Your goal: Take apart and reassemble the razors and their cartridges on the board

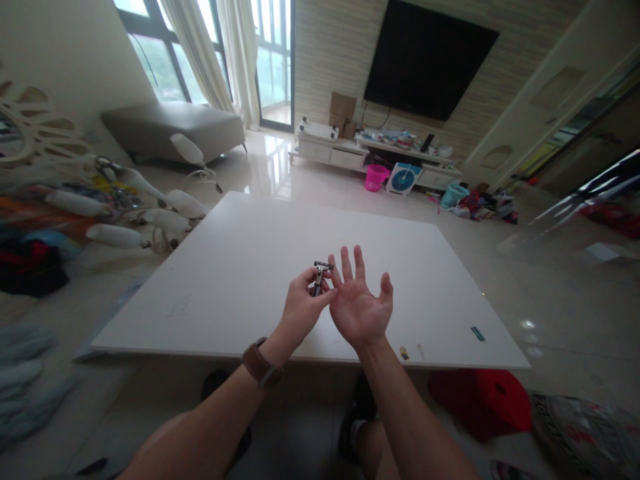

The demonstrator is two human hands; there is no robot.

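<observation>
My left hand is closed around the handle of a razor, its dark head pointing up and away from me. A brown band circles the left wrist. Beside it, my right hand is held palm up with fingers spread and nothing in it. The left thumb reaches close to the little-finger side of the right palm; whether they touch I cannot tell. Both hands are above the white table.
A small dark green strip lies near the table's right corner. A yellow and black piece and a small clear piece lie by the front edge. Below the right corner is a red stool. White lamp arms stand at left.
</observation>
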